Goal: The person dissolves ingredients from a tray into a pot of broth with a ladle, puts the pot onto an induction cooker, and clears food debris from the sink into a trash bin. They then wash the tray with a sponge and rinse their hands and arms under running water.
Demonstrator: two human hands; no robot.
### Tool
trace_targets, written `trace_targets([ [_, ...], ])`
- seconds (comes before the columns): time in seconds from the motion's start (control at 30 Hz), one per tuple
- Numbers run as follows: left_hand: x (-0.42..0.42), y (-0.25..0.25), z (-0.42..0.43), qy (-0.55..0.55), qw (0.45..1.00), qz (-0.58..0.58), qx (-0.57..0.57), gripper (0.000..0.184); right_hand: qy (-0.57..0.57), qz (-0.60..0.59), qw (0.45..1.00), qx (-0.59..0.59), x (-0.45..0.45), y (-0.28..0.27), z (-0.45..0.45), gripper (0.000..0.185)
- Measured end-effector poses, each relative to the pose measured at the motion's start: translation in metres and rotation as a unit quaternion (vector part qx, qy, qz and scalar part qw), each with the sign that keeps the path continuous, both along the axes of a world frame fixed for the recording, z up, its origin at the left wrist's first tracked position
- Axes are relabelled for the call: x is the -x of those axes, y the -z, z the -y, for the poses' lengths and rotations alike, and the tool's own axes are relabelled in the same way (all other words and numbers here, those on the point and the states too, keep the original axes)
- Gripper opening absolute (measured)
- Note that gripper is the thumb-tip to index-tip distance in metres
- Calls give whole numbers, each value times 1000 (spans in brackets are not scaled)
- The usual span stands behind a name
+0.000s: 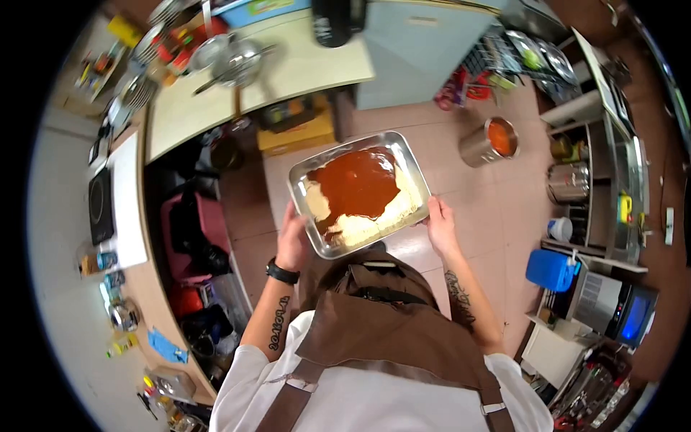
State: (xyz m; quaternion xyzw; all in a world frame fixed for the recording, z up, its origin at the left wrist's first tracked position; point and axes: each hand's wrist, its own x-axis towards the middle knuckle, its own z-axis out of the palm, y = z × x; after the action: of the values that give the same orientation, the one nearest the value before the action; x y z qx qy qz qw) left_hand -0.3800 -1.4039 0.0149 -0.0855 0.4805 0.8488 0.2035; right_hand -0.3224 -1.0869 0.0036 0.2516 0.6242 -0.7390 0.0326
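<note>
Between my two hands is a rectangular metal tray [414,153], held out in front of the brown apron and slightly tilted in view. A glossy red-brown sauce [356,183] covers much of its inside. Pale yellow powder or crumb [360,229] shows along the near and right sides and at the left. My left hand [293,237] is closed on the tray's left edge, with a black watch on the wrist. Gripping the right edge is my right hand [440,214], its thumb near the rim. The fingers under the tray are hidden.
A metal pot [481,144] with orange-red contents stands on the tiled floor ahead to the right. A pale counter [309,68] with strainers runs along the far left, with a yellow box [299,137] beneath it. Shelves [608,180] line the right side.
</note>
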Motion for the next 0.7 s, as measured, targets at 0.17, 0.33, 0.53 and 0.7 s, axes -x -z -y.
trace_targets([
  [0.17,19,46,-188,101,992,-40,69,68,123,23,989,77,-50,54,-154,38],
  [0.33,62,96,-366,170,973,-78,137,69,159,45,986,33,-57,101,-355,45],
  [0.53,91,208,-535,139,973,-59,174,68,189,195,961,-53,-69,172,-557,43],
  [0.7,107,256,-648,86,949,-51,299,67,-55,233,911,-335,-40,273,-678,43],
])
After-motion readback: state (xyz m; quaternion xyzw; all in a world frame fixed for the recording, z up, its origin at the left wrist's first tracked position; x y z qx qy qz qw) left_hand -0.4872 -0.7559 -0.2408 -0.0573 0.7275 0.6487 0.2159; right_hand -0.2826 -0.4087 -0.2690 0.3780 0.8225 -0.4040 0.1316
